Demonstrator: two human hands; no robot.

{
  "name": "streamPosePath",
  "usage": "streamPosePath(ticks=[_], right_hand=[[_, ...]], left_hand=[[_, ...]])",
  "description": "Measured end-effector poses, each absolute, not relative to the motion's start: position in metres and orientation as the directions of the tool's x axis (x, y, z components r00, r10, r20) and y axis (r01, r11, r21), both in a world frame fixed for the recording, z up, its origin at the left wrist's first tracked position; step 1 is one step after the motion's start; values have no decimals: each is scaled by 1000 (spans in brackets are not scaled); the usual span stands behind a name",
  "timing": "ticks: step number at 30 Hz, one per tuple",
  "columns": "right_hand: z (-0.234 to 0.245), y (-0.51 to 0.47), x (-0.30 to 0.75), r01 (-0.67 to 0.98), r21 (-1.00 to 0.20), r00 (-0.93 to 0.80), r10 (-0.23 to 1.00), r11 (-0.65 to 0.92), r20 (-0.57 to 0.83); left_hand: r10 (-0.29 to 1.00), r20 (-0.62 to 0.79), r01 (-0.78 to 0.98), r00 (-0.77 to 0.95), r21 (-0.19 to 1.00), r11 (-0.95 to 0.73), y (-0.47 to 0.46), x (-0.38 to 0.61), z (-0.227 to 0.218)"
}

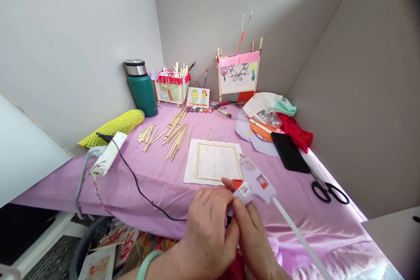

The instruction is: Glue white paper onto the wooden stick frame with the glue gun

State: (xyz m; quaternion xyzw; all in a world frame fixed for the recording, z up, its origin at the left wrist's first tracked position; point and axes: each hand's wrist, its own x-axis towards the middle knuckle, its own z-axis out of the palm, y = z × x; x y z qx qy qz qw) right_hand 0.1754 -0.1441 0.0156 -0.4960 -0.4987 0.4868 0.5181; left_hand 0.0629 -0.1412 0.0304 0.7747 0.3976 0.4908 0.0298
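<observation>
A white hot glue gun (254, 183) is held low over the front of the table, its nozzle pointing up and to the left. A long white glue stick (300, 238) runs out of its back. My left hand (208, 218), with a pale green bangle (148, 263) on the wrist, is closed around the handle area, mostly covering it. Pressed against it from the other side, my right hand (252, 232) also grips the glue gun. Just beyond the nozzle, a square frame of thin wooden sticks (216, 178) lies on a white sheet (190, 170).
Loose wooden sticks (177, 140) lie left of the sheet. A power strip (108, 153) with a black cord (138, 186) is at the left, near a green bottle (142, 94). At right are a black phone (290, 152), scissors (328, 190) and crumpled red paper (295, 131).
</observation>
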Motion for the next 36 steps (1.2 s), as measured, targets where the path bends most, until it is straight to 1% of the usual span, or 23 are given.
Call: streamPosePath(ticks=[2, 4, 5, 6, 8, 10, 13, 15, 18, 24, 31, 36], right_hand=[[11, -145, 177, -69, -996, 104, 993, -51, -58], [9, -144, 179, -70, -995, 124, 989, -77, -85], [9, -143, 181, -49, -996, 124, 989, -72, -77], [9, -142, 182, -27, -998, 117, 991, -61, -64], [10, -138, 183, -23, -998, 67, 996, -55, -56], [13, -135, 182, -85, -992, -31, 996, -92, -90], [20, -130, 176, -168, -970, -156, 977, -173, -147], [25, -127, 172, -137, -965, -204, 960, -224, -193], [29, -124, 168, -21, -959, -234, 934, -281, -269], [26, -116, 163, 79, -936, -264, 898, -344, -353], [27, -111, 160, 114, -931, -276, 889, -348, -366], [27, -111, 160, 115, -933, -288, 888, -341, -360]], left_hand=[[627, 724, 527, 286, 427, -735, -145, 59, 26], [603, 716, 466, 351, 425, -776, -147, 51, 23], [602, 717, 456, 351, 430, -779, -146, 46, 22], [614, 721, 468, 321, 442, -765, -144, 40, 21], [664, 721, 543, 197, 484, -686, -133, 26, 19], [717, 692, 630, 88, 518, -578, -117, 12, 17], [767, 639, 695, 60, 525, -491, -93, -2, 13], [792, 608, 710, 56, 534, -460, -83, -7, 8], [816, 576, 725, 48, 542, -426, -80, -8, 0], [815, 576, 763, 68, 496, -415, -85, -6, -9], [810, 579, 789, 90, 455, -413, -85, -5, -6], [818, 568, 793, 87, 458, -402, -85, -5, -6]])
